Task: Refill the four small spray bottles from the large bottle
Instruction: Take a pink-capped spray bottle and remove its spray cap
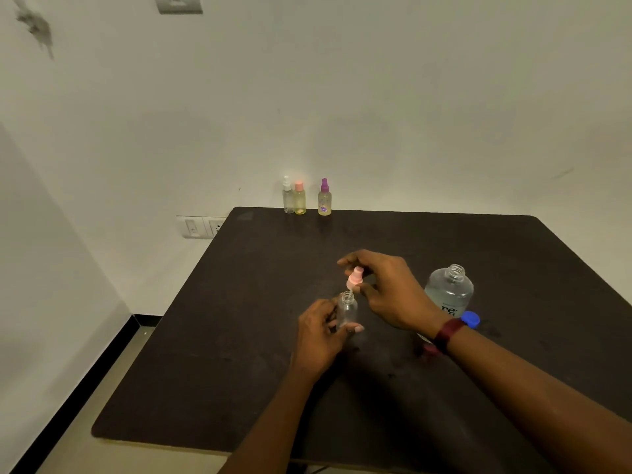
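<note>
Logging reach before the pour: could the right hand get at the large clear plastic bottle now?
Probably yes: the large clear plastic bottle stands uncapped just beside the right hand, nothing between them. But that hand pinches the pink spray top, so it must put that down first.

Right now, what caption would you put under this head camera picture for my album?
Left hand steadies a small clear bottle while the right hand holds its pink spray top above it.

Dark table (219,388), three small spray bottles (300,200) upright at far edge, uncapped large bottle (448,291), blue cap (471,319) just beside
</note>
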